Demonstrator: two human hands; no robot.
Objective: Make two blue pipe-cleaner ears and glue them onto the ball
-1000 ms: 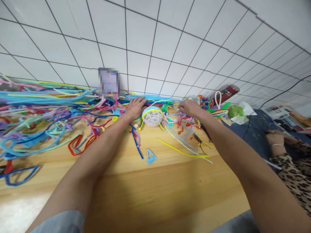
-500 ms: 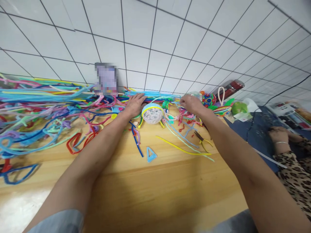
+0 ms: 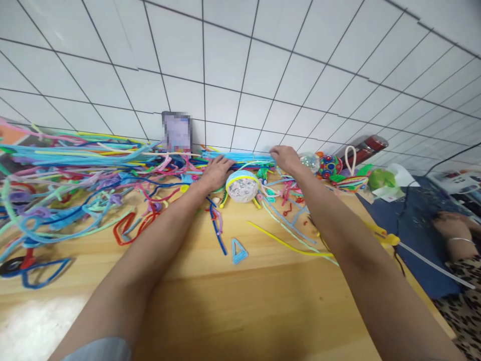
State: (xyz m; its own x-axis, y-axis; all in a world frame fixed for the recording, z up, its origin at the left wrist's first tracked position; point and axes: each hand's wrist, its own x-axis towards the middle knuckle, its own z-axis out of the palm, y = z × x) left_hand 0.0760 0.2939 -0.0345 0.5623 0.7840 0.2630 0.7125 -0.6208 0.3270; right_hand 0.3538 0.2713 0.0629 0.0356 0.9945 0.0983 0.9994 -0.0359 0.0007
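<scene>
My left hand (image 3: 217,173) lies flat, fingers stretched, over a row of light-blue pipe cleaners (image 3: 246,157) along the wall. At the right end of that row, my right hand (image 3: 286,159) has its fingers curled together near the wall; whatever is in them is hidden. Between the hands sits a round dome (image 3: 242,189) with a whitish, shiny surface and a blue and yellow pipe-cleaner rim, with green and yellow pieces sticking out below. In front of it are a light-blue pipe-cleaner triangle (image 3: 239,252), a dark-blue strip (image 3: 218,233) and a long yellow pipe cleaner (image 3: 280,240).
Tangled coloured pipe cleaners (image 3: 93,195) cover the left side. A clear ball (image 3: 310,162), a colourful ball (image 3: 330,165) and a red cylinder (image 3: 366,150) stand at the back right. Yellow-handled pliers (image 3: 387,237) show beside my right forearm. Another person's hand (image 3: 453,228) rests over a dark-blue surface.
The view has shifted, so the table things appear lower and to the right. My right hand has moved slightly left relative to the balls, and its forearm now partly covers the pliers.
</scene>
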